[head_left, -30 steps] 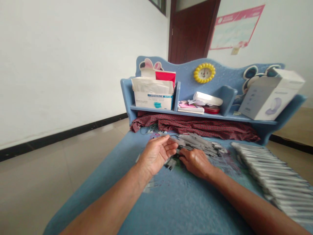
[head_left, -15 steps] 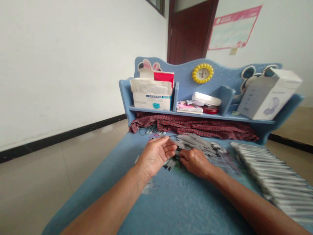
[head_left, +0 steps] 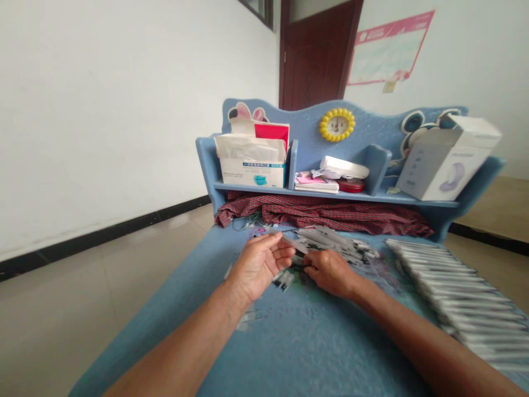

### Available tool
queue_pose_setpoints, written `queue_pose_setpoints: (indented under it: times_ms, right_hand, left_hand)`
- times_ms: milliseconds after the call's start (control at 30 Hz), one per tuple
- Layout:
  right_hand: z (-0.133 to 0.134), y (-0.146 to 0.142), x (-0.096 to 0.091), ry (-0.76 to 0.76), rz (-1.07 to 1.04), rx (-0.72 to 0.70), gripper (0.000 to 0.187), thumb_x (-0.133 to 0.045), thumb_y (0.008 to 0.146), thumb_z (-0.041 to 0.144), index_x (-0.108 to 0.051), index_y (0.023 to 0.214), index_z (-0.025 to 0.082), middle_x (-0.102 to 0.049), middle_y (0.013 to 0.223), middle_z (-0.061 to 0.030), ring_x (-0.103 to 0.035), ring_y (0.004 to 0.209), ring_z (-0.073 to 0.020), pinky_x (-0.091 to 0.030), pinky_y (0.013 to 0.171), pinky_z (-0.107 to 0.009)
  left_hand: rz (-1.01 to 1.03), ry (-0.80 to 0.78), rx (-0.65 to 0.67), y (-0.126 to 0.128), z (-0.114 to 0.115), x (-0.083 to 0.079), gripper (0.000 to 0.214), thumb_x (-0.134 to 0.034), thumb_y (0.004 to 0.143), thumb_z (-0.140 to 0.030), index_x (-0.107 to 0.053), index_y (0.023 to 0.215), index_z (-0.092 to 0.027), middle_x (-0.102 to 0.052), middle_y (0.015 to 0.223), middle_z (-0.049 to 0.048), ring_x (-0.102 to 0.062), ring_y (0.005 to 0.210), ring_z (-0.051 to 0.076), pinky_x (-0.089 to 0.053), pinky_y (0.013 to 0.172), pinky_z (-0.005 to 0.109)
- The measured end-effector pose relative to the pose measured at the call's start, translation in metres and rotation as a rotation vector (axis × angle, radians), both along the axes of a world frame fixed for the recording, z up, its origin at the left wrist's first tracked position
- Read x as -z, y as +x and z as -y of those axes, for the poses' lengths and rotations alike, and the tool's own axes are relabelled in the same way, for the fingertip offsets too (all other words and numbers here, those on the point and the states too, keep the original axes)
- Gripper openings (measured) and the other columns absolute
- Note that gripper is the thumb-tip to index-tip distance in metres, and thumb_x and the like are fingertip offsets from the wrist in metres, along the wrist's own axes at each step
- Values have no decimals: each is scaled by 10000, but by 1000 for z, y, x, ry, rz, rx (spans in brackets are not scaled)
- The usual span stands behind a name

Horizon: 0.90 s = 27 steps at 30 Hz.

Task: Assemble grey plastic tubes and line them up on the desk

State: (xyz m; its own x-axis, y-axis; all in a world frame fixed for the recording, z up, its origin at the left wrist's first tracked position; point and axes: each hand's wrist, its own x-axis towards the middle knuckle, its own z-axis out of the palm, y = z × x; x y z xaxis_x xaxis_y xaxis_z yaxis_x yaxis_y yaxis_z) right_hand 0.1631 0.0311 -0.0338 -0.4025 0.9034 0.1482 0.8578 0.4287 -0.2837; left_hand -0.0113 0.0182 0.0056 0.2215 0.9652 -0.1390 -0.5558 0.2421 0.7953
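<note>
My left hand [head_left: 264,262] pinches one end of a narrow clear plastic sleeve [head_left: 292,243] between thumb and forefinger, its other fingers loosely curled. Close by on the right, my right hand [head_left: 330,272] is closed at the sleeve's other end; whether it grips anything more is hidden. Behind the hands lies a loose pile of slim grey, translucent pieces with dark ends [head_left: 330,242], perhaps pens or sleeves. A few similar small pieces [head_left: 283,279] rest below my left fingers. At the right, many slim wrapped sticks like pens [head_left: 458,298] lie side by side in a stack.
The blue table [head_left: 264,353] has a raised shelf at its back, with a mask box [head_left: 252,171], papers [head_left: 316,183], a red tin [head_left: 351,186] and a white carton [head_left: 450,160]. A checked cloth [head_left: 322,214] is bunched beneath. Flat clear scraps [head_left: 249,320] lie near my left forearm.
The view has shifted slightly, so the scene sits a little further left. Both hands keep nearly the same place and grip, with the sleeve still between them.
</note>
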Motion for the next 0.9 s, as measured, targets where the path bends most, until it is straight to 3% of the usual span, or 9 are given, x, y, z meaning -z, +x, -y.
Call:
queue_pose_setpoints:
  times_ms: [100,233,333,533,900]
  right_hand:
    - [0,4,0,-58,-319,-34,124,-479,774,204,-601,775,184,-604,626,-3,-566,575,-138,-371,530,-232]
    - [3,5,-8,-325,-880,-104,105,-587,735,269,-552,746,170,-561,543,37,-550,451,-110,-395,441,-212]
    - [9,2,-16,-327,-1103,-104,211,-698,655,310,-555,709,164,-569,523,38,-566,424,-116,-431,423,-219]
    - [22,-5,-25,-211,-1209,-87,237,-735,631,305,-543,648,168,-560,516,41,-545,401,-100,-434,395,-212]
    - [25,-5,-24,-117,-1080,-97,161,-672,700,288,-557,659,183,-551,495,37,-526,417,-101,-410,399,-215]
  left_hand:
    - [3,12,-5,-1,-2,2,173,-499,848,-103,-602,709,-88,-680,619,68,-641,516,122,-505,473,200]
    - [-3,12,-56,-3,-6,4,145,-514,839,-99,-585,712,-97,-674,623,64,-640,525,121,-509,480,201]
    - [-11,10,-90,-3,-6,4,130,-516,833,-91,-571,717,-101,-671,624,64,-639,525,124,-511,482,206]
    - [-37,13,-91,0,-3,3,123,-519,827,-87,-558,711,-101,-666,620,69,-640,526,131,-509,477,206]
    - [-72,68,-102,0,-2,4,89,-546,812,-90,-544,725,-111,-667,635,67,-652,547,139,-522,491,211]
